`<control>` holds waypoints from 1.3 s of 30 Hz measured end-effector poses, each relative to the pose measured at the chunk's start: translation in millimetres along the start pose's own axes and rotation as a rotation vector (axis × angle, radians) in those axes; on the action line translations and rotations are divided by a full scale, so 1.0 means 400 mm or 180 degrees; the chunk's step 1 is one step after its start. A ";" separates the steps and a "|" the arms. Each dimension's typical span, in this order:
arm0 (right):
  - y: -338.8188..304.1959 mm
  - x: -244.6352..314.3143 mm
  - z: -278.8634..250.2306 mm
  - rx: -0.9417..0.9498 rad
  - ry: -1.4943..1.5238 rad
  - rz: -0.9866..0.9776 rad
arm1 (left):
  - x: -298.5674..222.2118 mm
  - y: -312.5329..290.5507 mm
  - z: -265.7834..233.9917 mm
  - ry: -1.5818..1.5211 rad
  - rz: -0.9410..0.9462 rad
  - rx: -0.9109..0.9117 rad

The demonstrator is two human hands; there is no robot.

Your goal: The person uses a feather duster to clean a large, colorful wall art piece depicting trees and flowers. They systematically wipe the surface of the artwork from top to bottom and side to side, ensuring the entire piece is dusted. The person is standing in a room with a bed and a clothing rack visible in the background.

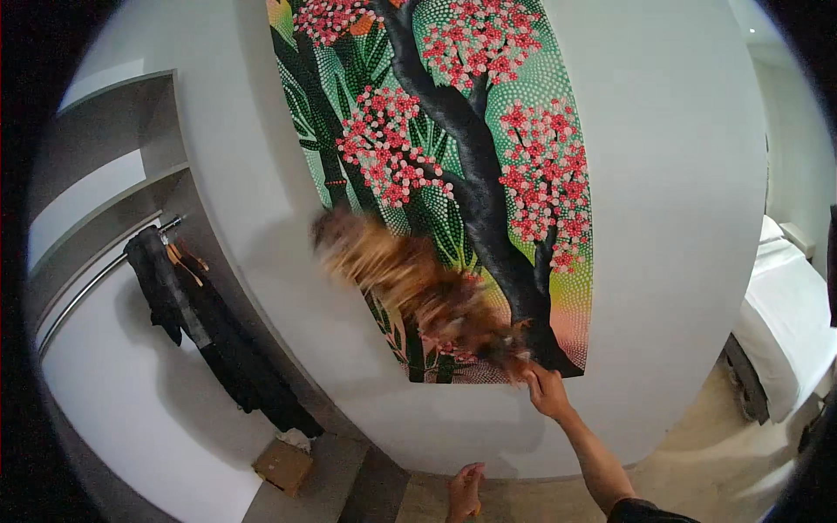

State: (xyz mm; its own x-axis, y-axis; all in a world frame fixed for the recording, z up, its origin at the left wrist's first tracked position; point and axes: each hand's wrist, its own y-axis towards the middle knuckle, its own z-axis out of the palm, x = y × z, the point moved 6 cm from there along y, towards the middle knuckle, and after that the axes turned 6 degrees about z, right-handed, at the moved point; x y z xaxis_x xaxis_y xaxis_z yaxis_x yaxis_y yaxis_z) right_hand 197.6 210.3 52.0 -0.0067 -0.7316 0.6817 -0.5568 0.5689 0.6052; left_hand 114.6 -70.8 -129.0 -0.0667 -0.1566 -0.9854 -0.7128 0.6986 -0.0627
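A brown feather duster (418, 283), smeared by motion, lies across the lower left of a large painting (475, 144) of a dark tree with pink blossoms. My right hand (547, 392) grips its handle just below the painting's bottom edge. The feathers point up and to the left, in front of the painted bamboo; whether they touch the surface is hard to see. Lower down, near the bottom of the view, my left hand (465, 492) is raised with nothing in it, its fingers loosely bent and apart.
At left is an open wardrobe niche with a shelf (113, 196) and a metal rail (83, 301). Dark clothes (222, 349) hang there beside wooden hangers (186, 261). A brown box (283, 466) sits below. A white bed (780, 314) stands at far right, beyond the white wall (671, 218).
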 end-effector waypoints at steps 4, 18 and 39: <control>-0.038 -0.021 -0.009 -0.0699 -0.0082 -0.0737 | 0.020 0.026 0.014 -0.0129 0.0160 0.0095; -0.280 -0.329 -0.083 -0.0565 0.0673 0.0870 | 0.050 -0.048 -0.049 0.0508 0.0384 -0.0184; -1.131 -0.224 0.136 0.2044 -0.0475 0.1942 | 0.118 -0.267 -0.199 0.0516 0.0058 -0.0147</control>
State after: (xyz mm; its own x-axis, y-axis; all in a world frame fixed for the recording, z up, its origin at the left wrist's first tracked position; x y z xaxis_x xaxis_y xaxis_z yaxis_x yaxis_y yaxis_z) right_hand 404.9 -2.0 -305.2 -0.5362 -0.4376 0.7218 -0.7781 0.5877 -0.2218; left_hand 132.3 -208.4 -156.3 -0.1891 -0.2573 -0.9476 -0.7415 0.6701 -0.0340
